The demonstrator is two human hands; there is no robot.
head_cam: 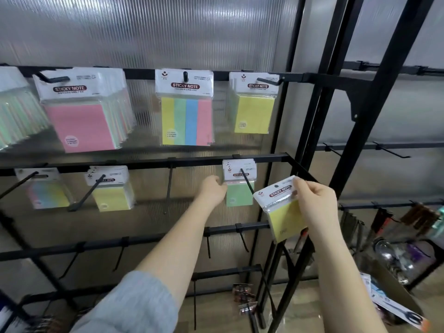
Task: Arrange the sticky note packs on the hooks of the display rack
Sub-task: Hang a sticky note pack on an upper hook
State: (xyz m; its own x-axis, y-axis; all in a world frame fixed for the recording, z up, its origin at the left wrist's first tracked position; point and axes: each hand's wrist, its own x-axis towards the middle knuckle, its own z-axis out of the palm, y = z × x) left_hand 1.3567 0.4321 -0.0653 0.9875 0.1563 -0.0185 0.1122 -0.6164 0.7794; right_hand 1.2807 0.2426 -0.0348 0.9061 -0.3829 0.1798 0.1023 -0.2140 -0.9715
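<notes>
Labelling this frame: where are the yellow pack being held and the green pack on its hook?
yellow pack (283,218), head view, yellow paper face.
green pack (239,194), head view, green paper face.

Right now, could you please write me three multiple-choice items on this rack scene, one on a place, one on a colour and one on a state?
1. Where does the green pack hang?
A. top rail
B. second rail
C. floor

2. What colour are the notes in the pack in the right hand?
A. yellow
B. pink
C. blue

3. What is the state of the yellow pack?
A. threaded on a hook
B. held clear of the hooks
C. lying in a box

Answers: 1 B, its hook leaves the second rail, beside the left hand. 2 A, yellow shows under the wrapper. 3 B, nothing passes through its hang hole.
</notes>
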